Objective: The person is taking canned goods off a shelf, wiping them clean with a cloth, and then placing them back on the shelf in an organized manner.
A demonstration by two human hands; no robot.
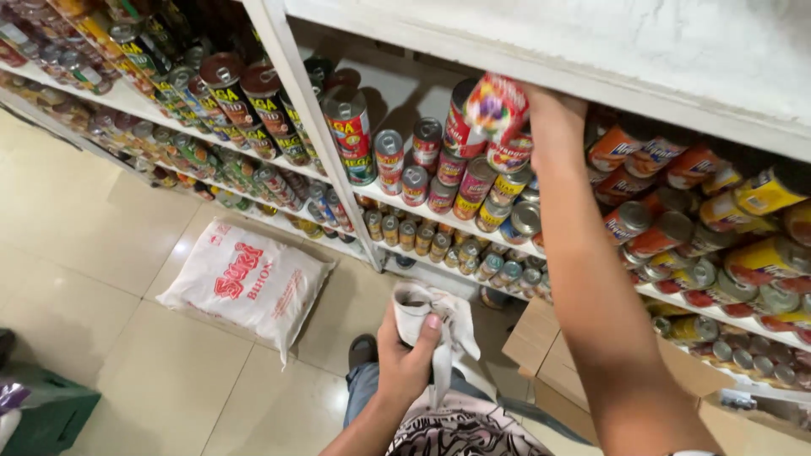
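Two hands: right point(553, 114) grips cylindrical can point(494, 105), left point(405, 350) bunches cloth point(439, 325).

Glossy metal can point(494, 105), soft white cloth point(431, 317), smooth tiled floor point(101, 245), matt cardboard box point(549, 355).

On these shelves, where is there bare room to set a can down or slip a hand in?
Bare shelf board shows behind the tall cans, left of the stacked cans under the can that the right hand holds. Everywhere else is crowded, row on row. The left hand holds a cloth.
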